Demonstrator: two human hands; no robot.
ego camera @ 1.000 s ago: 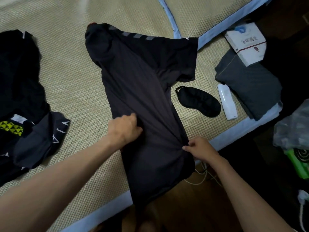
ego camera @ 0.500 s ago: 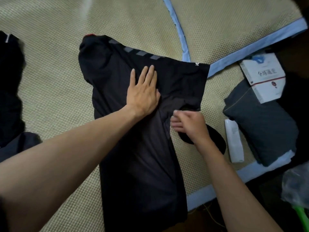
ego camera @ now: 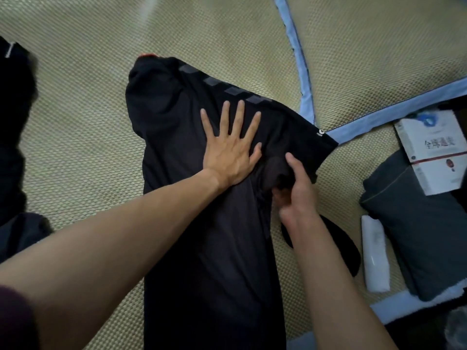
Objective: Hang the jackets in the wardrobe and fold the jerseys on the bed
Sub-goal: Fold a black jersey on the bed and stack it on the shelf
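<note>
A black jersey (ego camera: 192,248) with grey chevron marks along one shoulder lies lengthwise on the woven bed mat (ego camera: 88,152). My left hand (ego camera: 230,150) presses flat on its chest, fingers spread and straight. Just right of it, my right hand (ego camera: 294,190) grips the fabric under the right sleeve, thumb on top and fingers curled beneath the cloth. The sleeve (ego camera: 305,137) still spreads out toward the mat's blue border. More dark clothes (ego camera: 14,137) lie at the left edge.
A black eye mask (ego camera: 341,248) sits partly under my right forearm. Beside it lie a white remote-like object (ego camera: 375,253), a folded grey cloth (ego camera: 419,223) and a white book (ego camera: 432,147). The bed's blue-trimmed edge (ego camera: 394,301) runs at the lower right.
My left hand went from the jersey's middle up to its chest and spread flat. My right hand left the hem edge, moved up to the sleeve's underside and took hold there.
</note>
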